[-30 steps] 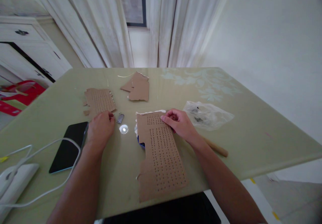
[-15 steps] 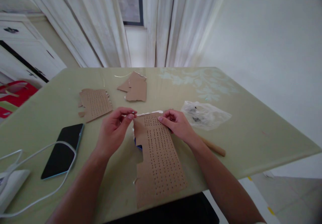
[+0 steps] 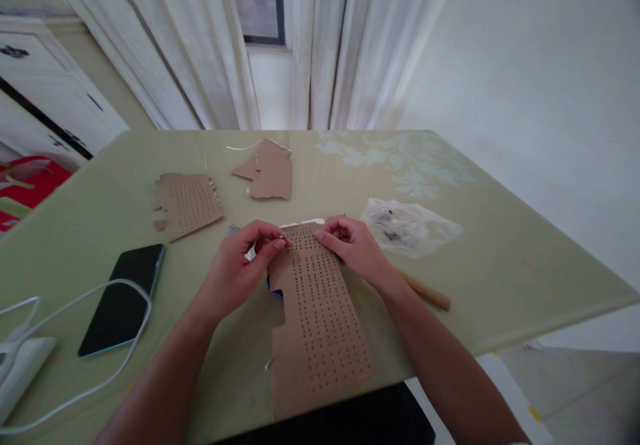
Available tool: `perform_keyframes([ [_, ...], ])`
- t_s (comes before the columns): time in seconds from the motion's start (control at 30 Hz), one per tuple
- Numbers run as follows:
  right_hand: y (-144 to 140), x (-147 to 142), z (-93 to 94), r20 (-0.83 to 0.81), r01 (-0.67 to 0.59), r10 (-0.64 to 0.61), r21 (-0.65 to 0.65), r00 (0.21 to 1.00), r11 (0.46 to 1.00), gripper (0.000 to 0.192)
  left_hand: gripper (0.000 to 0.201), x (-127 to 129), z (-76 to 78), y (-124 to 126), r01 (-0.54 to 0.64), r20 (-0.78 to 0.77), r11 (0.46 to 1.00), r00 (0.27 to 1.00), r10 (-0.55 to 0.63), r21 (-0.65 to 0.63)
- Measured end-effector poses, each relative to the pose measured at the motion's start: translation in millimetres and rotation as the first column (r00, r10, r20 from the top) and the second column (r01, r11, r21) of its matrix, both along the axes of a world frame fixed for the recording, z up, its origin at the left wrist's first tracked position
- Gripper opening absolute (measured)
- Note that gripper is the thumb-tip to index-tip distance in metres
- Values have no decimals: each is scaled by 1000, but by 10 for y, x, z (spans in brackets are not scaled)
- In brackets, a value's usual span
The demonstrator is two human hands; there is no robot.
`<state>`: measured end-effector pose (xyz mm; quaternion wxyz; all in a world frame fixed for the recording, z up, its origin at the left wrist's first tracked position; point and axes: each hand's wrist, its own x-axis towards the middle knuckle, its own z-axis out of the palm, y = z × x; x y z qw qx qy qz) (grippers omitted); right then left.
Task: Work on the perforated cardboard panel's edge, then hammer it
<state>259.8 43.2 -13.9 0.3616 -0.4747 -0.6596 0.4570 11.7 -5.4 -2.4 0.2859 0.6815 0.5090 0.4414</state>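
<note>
A long piece of brown cardboard (image 3: 327, 305) with rows of small punched holes lies in front of me, its near end at the table's edge. My right hand (image 3: 350, 241) grips its upper right edge, thumb on top and fingers curled. Over the upper left part of the cardboard, my left hand (image 3: 245, 258) pinches a tiny, thin, dark object between thumb and forefinger; it is too small to name. Something blue (image 3: 274, 287) shows beneath the cardboard's left edge, mostly hidden.
A clear plastic bag (image 3: 410, 228) with small dark bits and a wooden stick (image 3: 425, 290) lie to the right. Farther back are a punched cardboard piece (image 3: 190, 205) and torn scraps (image 3: 273, 175). At left lie a phone (image 3: 123, 298) and a white cable (image 3: 143, 328).
My left hand has moved right and slightly down, from the cardboard's upper left corner to over its top rows of holes. My right hand keeps its place.
</note>
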Motion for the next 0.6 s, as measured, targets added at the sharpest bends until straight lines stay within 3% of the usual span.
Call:
perform_keyframes([
  [0.6,-1,4,-2,52,-15,14,14,999,1000,34,15,44,93,-51,14,-185,985,983,18,170],
])
